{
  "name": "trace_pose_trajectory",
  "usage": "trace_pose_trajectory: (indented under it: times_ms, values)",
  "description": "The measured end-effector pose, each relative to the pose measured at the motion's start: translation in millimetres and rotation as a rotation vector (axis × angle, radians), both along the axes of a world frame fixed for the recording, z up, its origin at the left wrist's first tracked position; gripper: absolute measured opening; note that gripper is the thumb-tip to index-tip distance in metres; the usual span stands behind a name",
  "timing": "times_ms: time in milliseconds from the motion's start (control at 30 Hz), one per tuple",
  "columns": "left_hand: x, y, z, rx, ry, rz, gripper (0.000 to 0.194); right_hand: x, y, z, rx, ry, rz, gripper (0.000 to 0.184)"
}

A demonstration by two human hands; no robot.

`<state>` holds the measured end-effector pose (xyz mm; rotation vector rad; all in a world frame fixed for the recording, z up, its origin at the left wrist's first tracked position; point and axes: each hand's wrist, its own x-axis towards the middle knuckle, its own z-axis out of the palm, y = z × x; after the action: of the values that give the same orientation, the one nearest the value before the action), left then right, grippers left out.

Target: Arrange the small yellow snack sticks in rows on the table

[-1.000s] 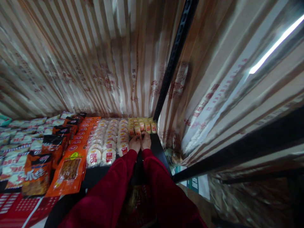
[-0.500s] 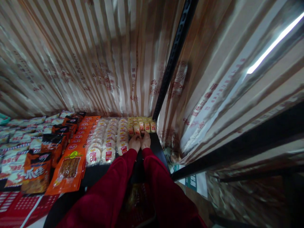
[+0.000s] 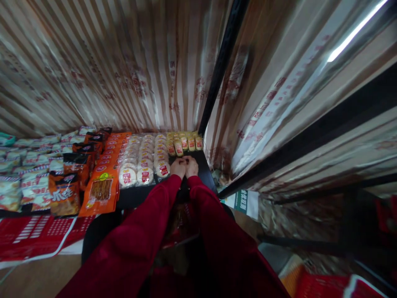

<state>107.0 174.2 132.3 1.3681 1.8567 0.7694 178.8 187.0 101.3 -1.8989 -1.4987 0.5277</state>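
My left hand (image 3: 178,168) and my right hand (image 3: 191,167) are side by side over the black shelf (image 3: 205,173), with fingers curled in towards each other. Whatever they may hold is hidden by the fingers and the dim light. Just beyond them stand small yellow-wrapped packets (image 3: 191,143) with red labels, in rows against the back. To the left of my left hand runs a row of round, pale packaged cakes (image 3: 162,169) in clear wrap, with more such rows beside it.
Orange snack bags (image 3: 101,189), brown-and-black bags (image 3: 64,194) and white packets (image 3: 35,188) fill the shelf's left side. A black upright post (image 3: 214,89) stands at the back corner. Striped sheeting (image 3: 149,66) hangs behind. Red crates (image 3: 34,234) sit below left.
Both hands have drawn back slightly from the yellow packets, leaving a small gap. The view has tipped down, so the shelf sits higher in the picture.
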Motion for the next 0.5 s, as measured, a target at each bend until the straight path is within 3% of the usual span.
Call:
trace_pose_trajectory:
  times_ms: [300,500]
  values:
    - [-8,-38,-28.5,-0.060,-0.074,-0.016,0.020,-2,-53,-2.7,-0.014,-0.022,0.063,0.023]
    - [-17,-71,-21.5,-0.039,-0.037,-0.019,0.017,-6,-86,-6.9,-0.002,-0.056,0.087,0.026]
